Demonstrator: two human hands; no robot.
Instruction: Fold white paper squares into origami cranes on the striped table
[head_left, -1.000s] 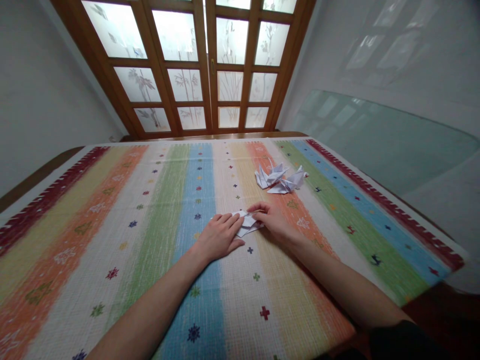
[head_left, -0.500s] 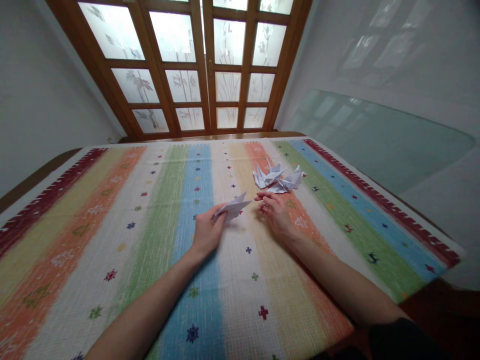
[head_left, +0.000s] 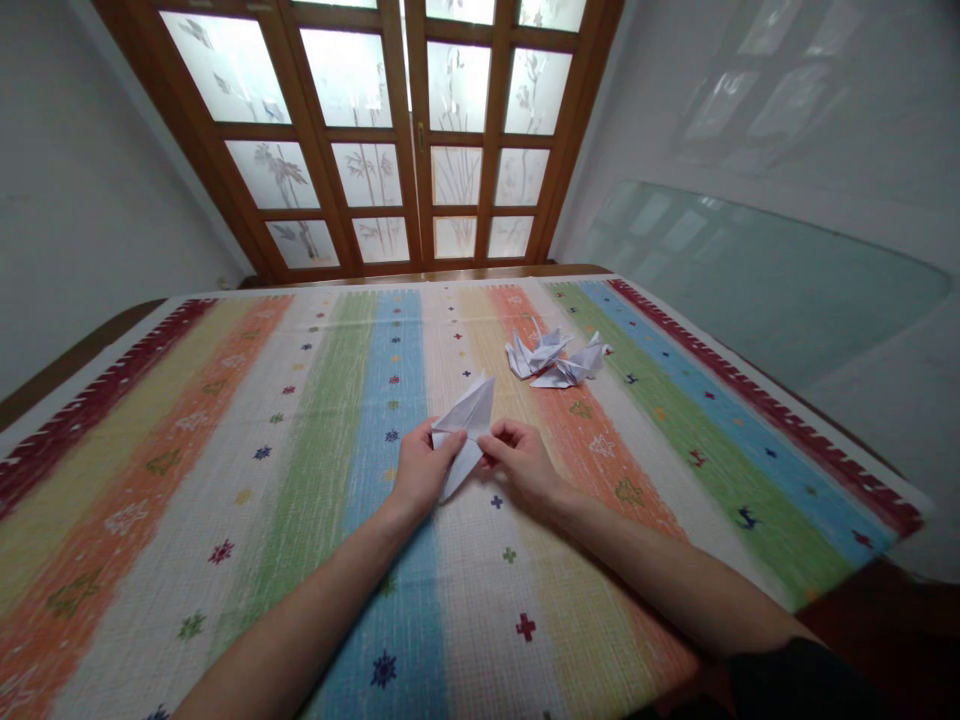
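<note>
A folded piece of white origami paper point(head_left: 470, 410), long and pointed at its top and bottom ends, is held between my two hands over the middle of the table. My left hand point(head_left: 421, 465) pinches its left side, the thumb lying across the front. On the right edge, the thumb and fingers of my right hand point(head_left: 523, 457) are closed on the paper. Beyond my right hand, folded paper cranes point(head_left: 566, 362) rest close together on the cloth, overlapping in view.
A striped tablecloth point(head_left: 300, 480) with small printed figures covers the table. Wooden doors point(head_left: 416, 180) with frosted panes stand past its far edge. A pale green glass-like panel point(head_left: 757, 275) is along the right wall.
My right hand has come down and toward me to grip the paper's right edge. The paper has turned so its broad folded face shows, pointing away from me.
</note>
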